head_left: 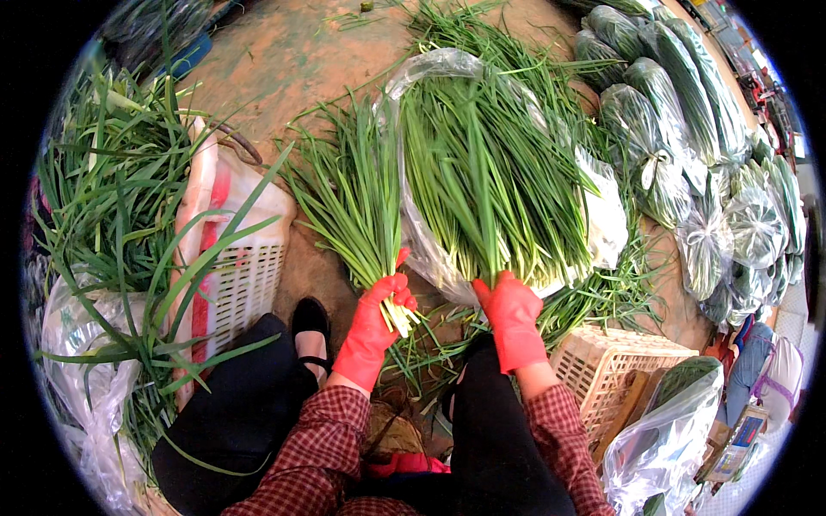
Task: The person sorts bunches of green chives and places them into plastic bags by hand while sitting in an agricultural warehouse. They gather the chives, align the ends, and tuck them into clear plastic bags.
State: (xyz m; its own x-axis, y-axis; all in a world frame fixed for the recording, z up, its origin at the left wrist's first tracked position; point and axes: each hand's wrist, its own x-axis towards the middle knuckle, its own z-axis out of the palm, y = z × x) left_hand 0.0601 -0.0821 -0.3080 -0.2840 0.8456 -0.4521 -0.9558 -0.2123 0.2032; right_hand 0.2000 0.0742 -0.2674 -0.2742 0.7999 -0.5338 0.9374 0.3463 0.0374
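Note:
Red rubber gloves cover both my hands. My left hand (379, 316) is closed round the pale cut ends of a bunch of garlic chives (357, 198), whose green leaves fan away from me to the upper left. My right hand (509, 311) grips the stalk ends of more chives, whose leaves lie over a large pile of garlic chives (542, 189). That pile rests on an opened clear plastic bag (422, 232), stems toward me. Its far edge curls up round the leaves.
Left of me stands a white plastic crate (245, 275) heaped with long green leaves (112, 198). Bagged bundles of greens (658, 112) are stacked at the right. A cream basket (615, 361) stands by my right knee. Loose leaves litter the brown floor (301, 60).

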